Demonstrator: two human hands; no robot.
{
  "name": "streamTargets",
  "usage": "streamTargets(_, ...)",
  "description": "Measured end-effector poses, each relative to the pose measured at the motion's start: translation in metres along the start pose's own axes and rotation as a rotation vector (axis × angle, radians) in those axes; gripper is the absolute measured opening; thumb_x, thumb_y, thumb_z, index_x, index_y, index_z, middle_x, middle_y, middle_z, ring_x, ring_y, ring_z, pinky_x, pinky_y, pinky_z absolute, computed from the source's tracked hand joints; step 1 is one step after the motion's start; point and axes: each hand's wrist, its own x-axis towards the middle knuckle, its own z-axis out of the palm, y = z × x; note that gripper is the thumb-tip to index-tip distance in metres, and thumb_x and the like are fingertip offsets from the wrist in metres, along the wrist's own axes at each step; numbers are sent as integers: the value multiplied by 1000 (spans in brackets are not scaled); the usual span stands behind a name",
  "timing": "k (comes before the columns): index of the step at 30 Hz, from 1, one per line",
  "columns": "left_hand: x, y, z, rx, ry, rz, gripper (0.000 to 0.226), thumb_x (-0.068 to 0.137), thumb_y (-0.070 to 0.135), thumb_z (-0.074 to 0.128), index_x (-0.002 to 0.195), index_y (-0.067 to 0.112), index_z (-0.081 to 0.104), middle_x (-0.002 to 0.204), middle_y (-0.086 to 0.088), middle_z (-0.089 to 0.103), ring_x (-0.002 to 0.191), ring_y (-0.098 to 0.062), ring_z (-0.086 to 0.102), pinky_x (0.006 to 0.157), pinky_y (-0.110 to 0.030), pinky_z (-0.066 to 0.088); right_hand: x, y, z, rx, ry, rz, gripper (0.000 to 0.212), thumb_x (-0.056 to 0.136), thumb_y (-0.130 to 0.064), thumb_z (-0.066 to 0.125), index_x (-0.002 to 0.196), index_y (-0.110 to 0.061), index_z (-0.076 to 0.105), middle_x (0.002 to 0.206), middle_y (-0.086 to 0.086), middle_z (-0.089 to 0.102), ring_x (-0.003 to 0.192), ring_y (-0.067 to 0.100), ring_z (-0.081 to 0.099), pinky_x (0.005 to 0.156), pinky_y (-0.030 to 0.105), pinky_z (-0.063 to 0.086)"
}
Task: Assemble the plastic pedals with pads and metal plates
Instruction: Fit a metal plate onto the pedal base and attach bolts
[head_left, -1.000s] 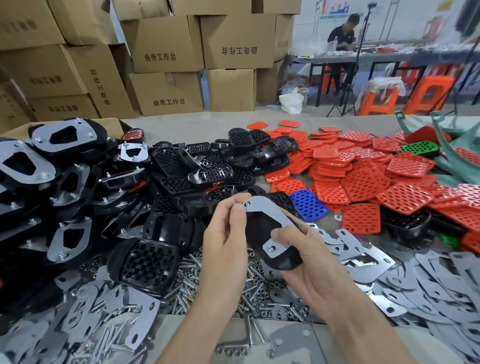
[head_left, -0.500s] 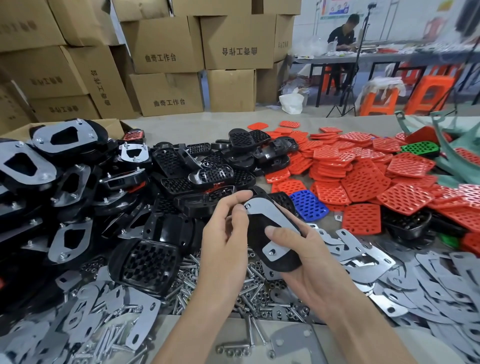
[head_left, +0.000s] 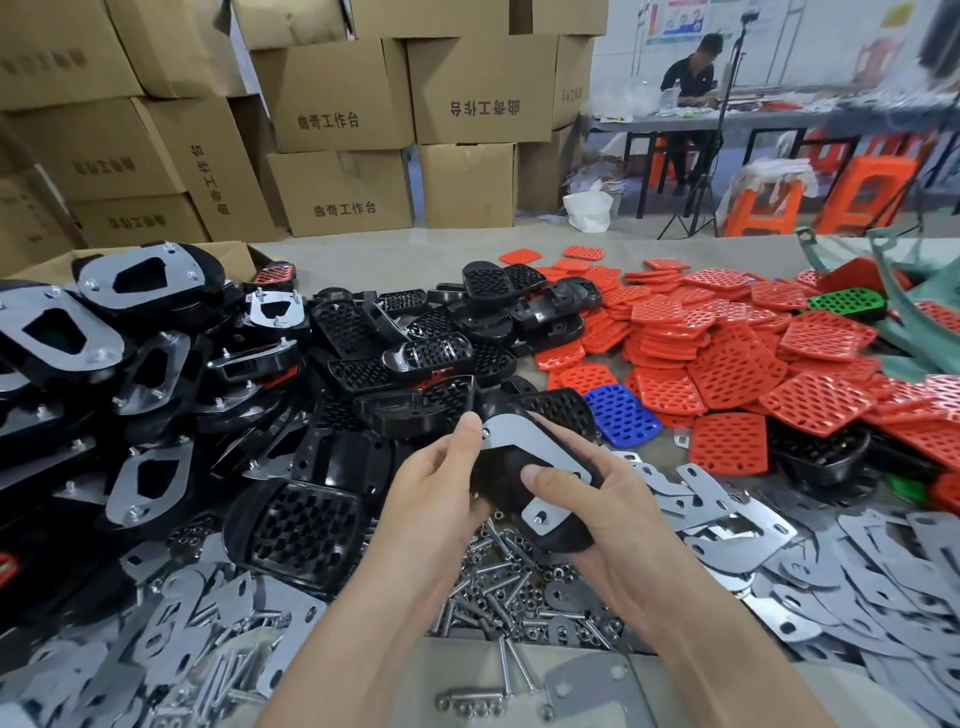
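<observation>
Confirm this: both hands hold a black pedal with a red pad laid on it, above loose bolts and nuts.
Wrong in one respect: the head view shows a metal plate, not a red pad, laid on the black pedal. The left hand and right hand do hold it, above the loose bolts and nuts.

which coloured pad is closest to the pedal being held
The lone blue pad, just right of the held black pedal. It is the only blue one; the rest are red pads, plus a green pad far right.
</observation>
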Motion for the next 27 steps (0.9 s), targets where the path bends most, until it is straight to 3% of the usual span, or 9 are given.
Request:
streamTargets(5,0,5,-9,4,-81,-77,45,99,42,54,86,8,80,101,-13,77,100,-21,74,76,-23,60,1,2,-1,-23,-16,-12,46,75,-12,77,113,-37,77,116,10,77,101,27,70,91,47,51)
streamTargets(10,2,4,-9,164,-77,-8,42,104,42,44,88,29,80,97,-2,79,96,-15,74,79,-26,59,4,2,-4,-7,-64,-2,47,75,-6,74,112,-34,78,116,13,77,98,24,74,86,42,53)
streamTargets(14,6,4,-11,223,-14,-40,46,105,39,45,82,15,78,90,-5,77,71,-17,67,70,-34,54,5,2,-9,27,-108,18,48,75,-1,72,114,-28,77,119,15,75,100,27,75,84,36,61)
streamTargets(16,7,2,-12,307,7,-12,46,106,40,44,78,21,76,81,-1,74,61,-14,58,72,-34,47,5,2,-10,35,-140,21,48,75,2,72,115,-25,77,119,17,75,99,28,75,81,34,62)
streamTargets(20,7,-1,-12,415,47,4,54,108,38,38,65,35,72,66,10,70,54,-5,58,84,-38,50,6,2,-11,12,-155,24,52,75,8,74,115,-25,77,119,17,75,99,28,75,80,32,61)
streamTargets(24,9,-7,-11,364,88,-39,46,107,42,38,85,25,75,81,7,77,65,-9,68,90,-38,49,7,4,-9,5,-166,31,49,77,2,71,115,-28,77,120,14,75,101,26,75,81,31,60)
streamTargets(27,8,-9,-9,328,48,-17,45,106,47,37,86,38,77,90,8,78,81,-11,74,93,-38,49,8,4,-8,60,-150,42,48,76,-1,74,116,-27,77,122,15,74,106,28,74,85,32,60)
